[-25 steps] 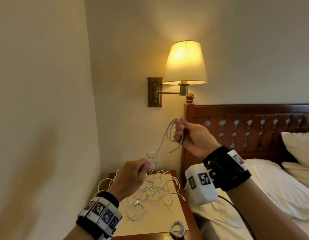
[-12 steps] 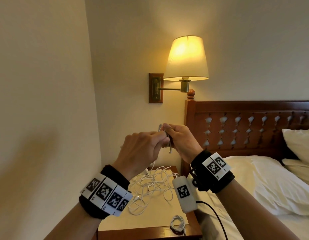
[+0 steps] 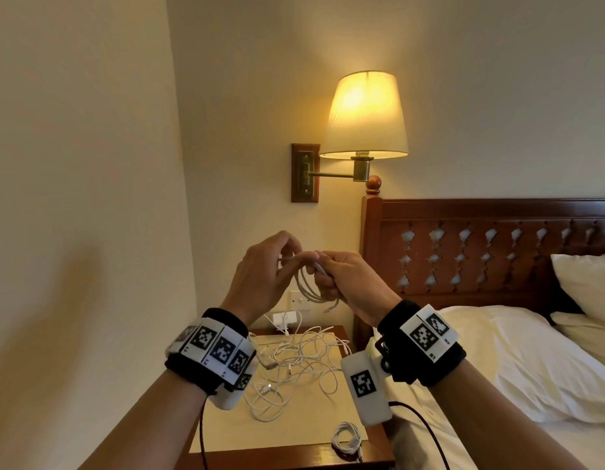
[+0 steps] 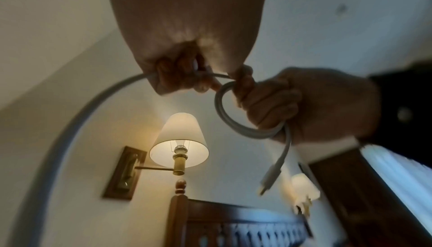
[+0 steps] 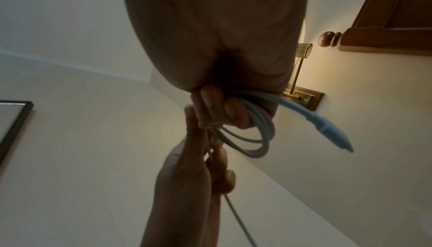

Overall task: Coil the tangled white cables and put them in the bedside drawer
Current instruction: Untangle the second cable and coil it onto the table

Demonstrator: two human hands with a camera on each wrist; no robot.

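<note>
Both hands are raised above the bedside table [image 3: 226, 432]. My right hand [image 3: 341, 279] grips a small coil of white cable [image 3: 309, 291], whose plug end [image 4: 268, 179] hangs down below the fist. My left hand [image 3: 267, 276] pinches the free length of the same cable [image 4: 93, 99] right beside the coil. In the right wrist view the coil [image 5: 252, 136] loops under my curled fingers and the connector [image 5: 327, 127] sticks out to the right. A tangle of white cables [image 3: 301, 361] lies on the table below. One finished small coil [image 3: 347, 439] sits at the table's front edge. The drawer is hidden.
A lit wall lamp [image 3: 364, 117] hangs above the hands. The wooden headboard [image 3: 497, 252] and bed with pillows [image 3: 589, 286] are to the right. A wall [image 3: 84, 198] runs close on the left. A charger is plugged into the wall socket [image 3: 299, 300] behind the table.
My left hand rose from the tangle and met the right hand; the right hand came down a little. The cable now forms more loops in the right hand.
</note>
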